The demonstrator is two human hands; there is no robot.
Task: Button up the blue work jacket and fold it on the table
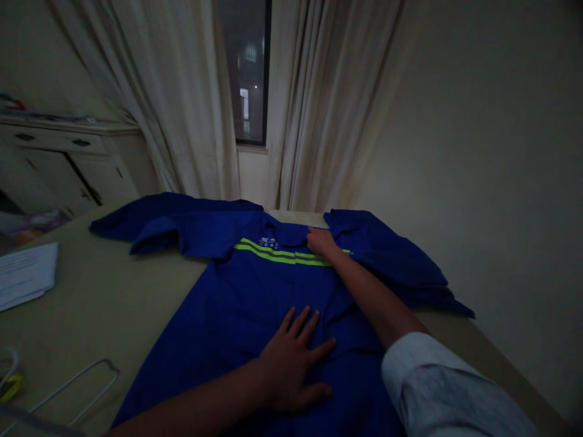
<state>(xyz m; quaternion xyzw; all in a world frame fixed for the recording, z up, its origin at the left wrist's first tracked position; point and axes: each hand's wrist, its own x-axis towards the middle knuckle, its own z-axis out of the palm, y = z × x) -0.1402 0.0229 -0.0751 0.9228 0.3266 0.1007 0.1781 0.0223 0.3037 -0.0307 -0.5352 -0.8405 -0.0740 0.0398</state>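
Left hand [294,358] open, fingers spread, palm pressing flat on royal-blue work shirt with neon-green chest stripes [228,315]; nothing grasped. Right hand [321,243] flat near collar, fingers together, no grip. Shirt spread mid beige bench [91,309]; white wire hanger [68,385] at 7 o'clock.

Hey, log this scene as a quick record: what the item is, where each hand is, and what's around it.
Item: blue shirt, spread out, with green stripes across its upper part
Left hand: spread flat on the shirt's middle
Right hand: on the shirt, at the stripes
Surface: beige table
Nearby: papers and wire hanger, both on the left
Behind: curtains, dark window, cabinet
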